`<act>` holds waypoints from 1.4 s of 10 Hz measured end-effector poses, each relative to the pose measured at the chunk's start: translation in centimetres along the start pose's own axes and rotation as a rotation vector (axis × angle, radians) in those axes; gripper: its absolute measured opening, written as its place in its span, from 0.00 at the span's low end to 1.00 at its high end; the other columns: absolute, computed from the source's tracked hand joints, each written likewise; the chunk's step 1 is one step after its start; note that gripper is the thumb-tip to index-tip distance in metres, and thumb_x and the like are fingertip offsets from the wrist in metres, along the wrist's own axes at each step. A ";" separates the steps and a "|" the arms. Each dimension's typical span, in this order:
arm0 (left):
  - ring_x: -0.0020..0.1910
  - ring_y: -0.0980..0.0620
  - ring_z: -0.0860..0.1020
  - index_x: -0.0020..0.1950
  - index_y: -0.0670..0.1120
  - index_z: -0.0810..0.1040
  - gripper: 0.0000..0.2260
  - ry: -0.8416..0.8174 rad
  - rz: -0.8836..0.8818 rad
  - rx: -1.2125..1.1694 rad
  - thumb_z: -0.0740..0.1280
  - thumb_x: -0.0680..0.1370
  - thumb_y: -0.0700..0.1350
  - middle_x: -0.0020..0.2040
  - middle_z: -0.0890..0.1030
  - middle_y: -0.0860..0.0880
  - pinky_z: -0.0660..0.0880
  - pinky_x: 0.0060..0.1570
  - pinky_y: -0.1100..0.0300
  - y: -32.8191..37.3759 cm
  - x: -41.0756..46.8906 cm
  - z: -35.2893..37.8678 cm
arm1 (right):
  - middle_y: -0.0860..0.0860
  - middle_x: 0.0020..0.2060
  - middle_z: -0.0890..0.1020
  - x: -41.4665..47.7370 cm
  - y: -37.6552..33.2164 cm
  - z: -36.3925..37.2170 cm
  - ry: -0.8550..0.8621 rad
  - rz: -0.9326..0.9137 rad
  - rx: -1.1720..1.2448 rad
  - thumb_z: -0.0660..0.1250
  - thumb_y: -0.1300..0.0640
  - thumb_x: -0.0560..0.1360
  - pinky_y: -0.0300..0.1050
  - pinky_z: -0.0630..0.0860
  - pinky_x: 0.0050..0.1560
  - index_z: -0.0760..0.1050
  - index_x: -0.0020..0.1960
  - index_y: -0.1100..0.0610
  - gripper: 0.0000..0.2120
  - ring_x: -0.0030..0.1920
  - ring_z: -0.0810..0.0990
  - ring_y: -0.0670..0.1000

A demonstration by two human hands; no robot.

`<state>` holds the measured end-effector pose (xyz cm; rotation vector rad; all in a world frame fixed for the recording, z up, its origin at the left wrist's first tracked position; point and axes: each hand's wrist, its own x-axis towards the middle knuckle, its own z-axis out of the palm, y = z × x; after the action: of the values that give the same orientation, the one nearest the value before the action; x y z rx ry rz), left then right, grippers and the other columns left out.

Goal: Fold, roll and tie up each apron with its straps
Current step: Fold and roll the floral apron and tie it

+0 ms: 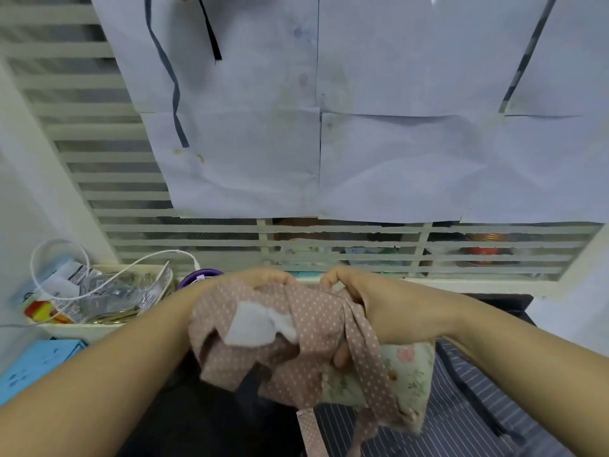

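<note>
A pink polka-dot apron (316, 324) is bunched into a rough roll between both hands, held up at chest height. My left hand (260, 278) grips its far top edge, mostly hidden under the cloth. My right hand (372, 308) grips the roll's right end, thumb showing beneath. A white label patch (253, 324) shows on the front. Pink straps (369, 367) wrap the right end and hang down, one end dangling at the bottom (309, 433).
Below lie a floral-print cloth (412, 367), a navy striped cloth (478, 407) and dark fabric (197, 417). A cream tray (82, 331) with packets and a white cable stands at left, beside a blue box (36, 364). A slatted window covered with paper rises ahead.
</note>
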<state>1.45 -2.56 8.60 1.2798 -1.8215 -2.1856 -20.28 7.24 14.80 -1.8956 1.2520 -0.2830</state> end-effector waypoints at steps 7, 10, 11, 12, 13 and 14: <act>0.54 0.47 0.81 0.62 0.42 0.76 0.33 0.106 -0.058 -0.422 0.52 0.75 0.66 0.54 0.83 0.44 0.76 0.57 0.54 -5.8 0.8 9.2 | 0.46 0.38 0.85 2.0 7.0 0.1 0.437 -0.045 0.662 0.71 0.63 0.69 0.35 0.76 0.38 0.78 0.47 0.57 0.07 0.40 0.84 0.44; 0.41 0.47 0.80 0.49 0.40 0.80 0.11 0.048 0.122 -0.720 0.61 0.79 0.45 0.47 0.81 0.41 0.78 0.40 0.57 -4.0 3.4 7.6 | 0.53 0.53 0.83 1.3 5.7 1.7 0.164 -0.146 0.594 0.75 0.66 0.67 0.43 0.78 0.54 0.81 0.52 0.52 0.16 0.55 0.82 0.53; 0.47 0.47 0.80 0.52 0.41 0.80 0.10 -0.001 0.160 -0.559 0.63 0.78 0.46 0.50 0.81 0.43 0.78 0.46 0.56 -3.7 3.3 5.8 | 0.46 0.48 0.84 0.6 5.0 1.8 0.156 -0.188 0.240 0.72 0.66 0.70 0.36 0.77 0.50 0.81 0.49 0.48 0.15 0.49 0.82 0.44; 0.52 0.53 0.81 0.55 0.45 0.79 0.11 0.032 0.174 -0.212 0.58 0.81 0.40 0.52 0.83 0.49 0.76 0.54 0.60 -2.6 2.5 4.8 | 0.45 0.46 0.82 0.4 5.7 2.8 0.200 -0.280 -0.163 0.72 0.62 0.70 0.38 0.77 0.50 0.77 0.55 0.51 0.15 0.48 0.80 0.42; 0.57 0.57 0.79 0.58 0.48 0.80 0.10 0.114 0.195 0.269 0.62 0.80 0.40 0.57 0.82 0.53 0.73 0.61 0.61 -2.7 3.0 4.1 | 0.50 0.48 0.83 1.5 8.9 5.4 0.131 -0.549 -0.582 0.70 0.62 0.72 0.45 0.75 0.56 0.77 0.57 0.56 0.14 0.51 0.79 0.50; 0.52 0.55 0.79 0.48 0.50 0.80 0.07 0.154 0.209 0.618 0.62 0.81 0.45 0.51 0.82 0.51 0.74 0.57 0.55 -5.2 5.2 4.9 | 0.52 0.45 0.83 2.8 12.9 8.8 0.096 -0.761 -0.870 0.62 0.63 0.79 0.50 0.72 0.61 0.79 0.55 0.59 0.09 0.49 0.80 0.54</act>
<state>-2.47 0.53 1.29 1.2038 -2.5261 -1.4197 -22.34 7.21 -0.95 -3.1154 0.6730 -0.2312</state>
